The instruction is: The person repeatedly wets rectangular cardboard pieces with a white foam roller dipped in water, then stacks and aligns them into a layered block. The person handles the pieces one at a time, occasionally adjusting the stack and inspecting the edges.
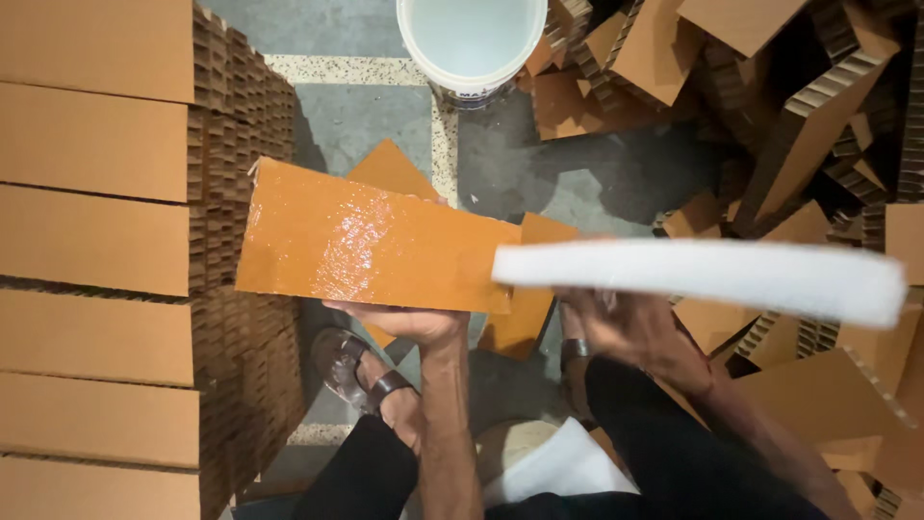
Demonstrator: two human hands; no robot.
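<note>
A glossy, wet-looking orange board [371, 243] is gripped from below at its near edge by the left hand [409, 323] and held flat above the floor [366, 120]. A long white strip [703, 274], blurred, is held by the right hand [626, 327], its near end overlapping the board's right edge. Beyond the hands a white bucket [472, 43] stands on the floor. To the left of the left hand, brown honeycomb cardboard slabs [96, 241] are stacked; loose cardboard pieces [770, 116] are heaped beyond the right hand. A sandalled foot [371, 380] is seen below the left hand.
</note>
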